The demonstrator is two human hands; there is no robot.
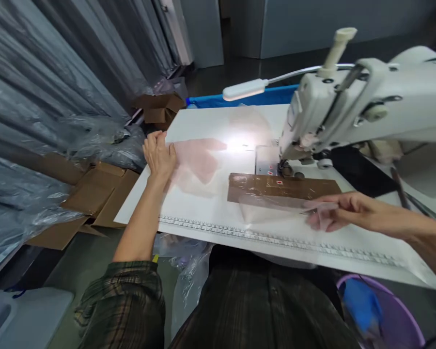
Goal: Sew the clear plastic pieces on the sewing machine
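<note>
While my left hand (158, 156) lies palm-down, thumb apart, at pink sheer fabric (198, 157), I log: right hand (343, 211) pinching translucent cloth (267, 209); sewing machine (399, 109) beyond it.

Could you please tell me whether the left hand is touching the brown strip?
No, the left hand rests at the left edge of the white tabletop, apart from the brown strip.
</note>
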